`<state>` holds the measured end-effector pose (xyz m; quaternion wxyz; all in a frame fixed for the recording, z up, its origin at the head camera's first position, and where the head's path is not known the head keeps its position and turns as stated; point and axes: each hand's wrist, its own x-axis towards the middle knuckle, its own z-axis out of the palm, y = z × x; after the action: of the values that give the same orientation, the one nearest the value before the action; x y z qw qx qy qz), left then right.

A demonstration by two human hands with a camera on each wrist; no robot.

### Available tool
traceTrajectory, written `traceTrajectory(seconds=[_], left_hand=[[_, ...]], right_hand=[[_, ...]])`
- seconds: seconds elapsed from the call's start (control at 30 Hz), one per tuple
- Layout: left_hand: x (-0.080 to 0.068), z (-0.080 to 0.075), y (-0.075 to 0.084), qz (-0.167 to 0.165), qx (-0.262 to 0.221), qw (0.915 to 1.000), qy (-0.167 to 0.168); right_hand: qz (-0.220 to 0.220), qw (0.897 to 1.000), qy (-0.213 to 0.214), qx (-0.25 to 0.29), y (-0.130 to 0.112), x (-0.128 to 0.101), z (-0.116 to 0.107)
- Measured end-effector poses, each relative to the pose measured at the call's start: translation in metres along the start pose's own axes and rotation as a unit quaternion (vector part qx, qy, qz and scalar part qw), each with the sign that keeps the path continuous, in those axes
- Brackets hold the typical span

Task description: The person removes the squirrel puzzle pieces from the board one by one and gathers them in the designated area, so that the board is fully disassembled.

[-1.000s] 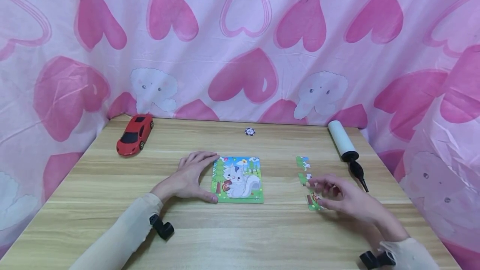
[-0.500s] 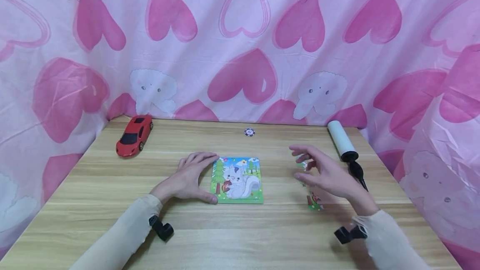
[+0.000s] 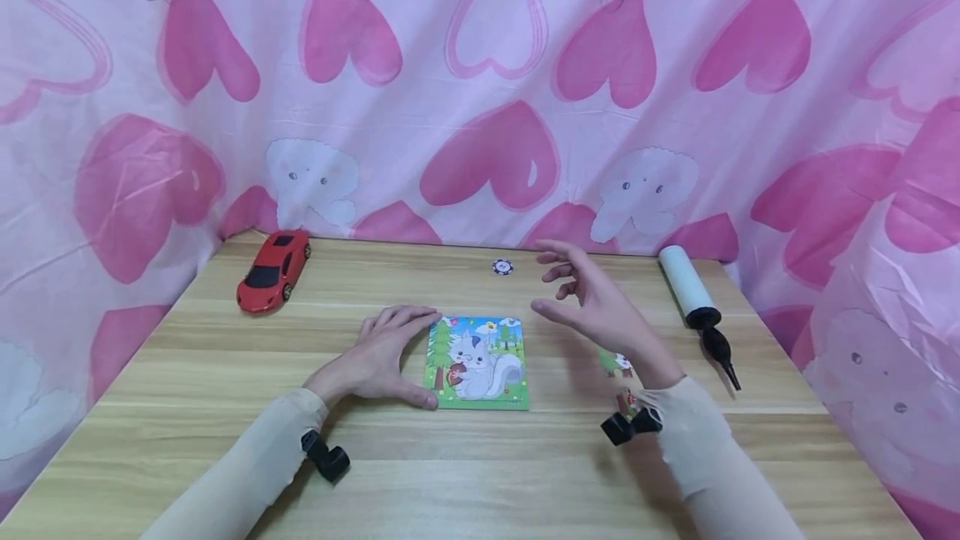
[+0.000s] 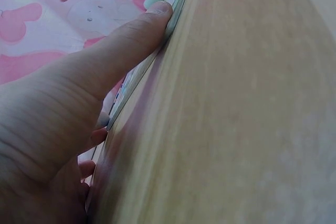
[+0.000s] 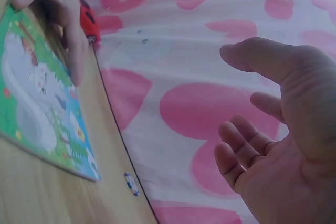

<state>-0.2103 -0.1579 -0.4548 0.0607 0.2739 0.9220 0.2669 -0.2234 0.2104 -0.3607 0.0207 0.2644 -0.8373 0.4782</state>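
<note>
Currently the flat square squirrel-picture puzzle board lies mid-bench, picture upright toward the person, no clear long axis. Left hand braces its left edge, fingers extended. Right hand, empty and open, has risen from the loose green puzzle pieces.

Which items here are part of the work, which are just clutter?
In the work: puzzle board, steadied by left hand; loose puzzle pieces; right hand, raised, holding nothing.
Lying about: red toy car, poker chip, hand pump.
</note>
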Motion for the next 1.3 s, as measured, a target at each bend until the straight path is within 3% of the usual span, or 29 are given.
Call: traceTrajectory(seconds=[0.53,0.83,1.17,1.3], left_hand=[[-0.002,0.002,-0.003,-0.011,-0.008,0.9999,0.003],[-0.003,0.000,-0.003,-0.010,-0.013,0.9999,0.005],[0.000,0.000,-0.002,-0.004,-0.009,0.9999,0.003],[0.000,0.000,-0.002,-0.002,-0.008,1.0000,0.003]], right_hand=[[0.007,0.999,-0.015,0.032,0.020,0.013,0.029],[0.028,0.996,-0.044,0.066,0.030,0.020,0.057],[0.081,0.992,-0.080,0.057,0.040,0.021,0.081],[0.076,0.993,-0.087,0.034,0.043,0.022,0.087]])
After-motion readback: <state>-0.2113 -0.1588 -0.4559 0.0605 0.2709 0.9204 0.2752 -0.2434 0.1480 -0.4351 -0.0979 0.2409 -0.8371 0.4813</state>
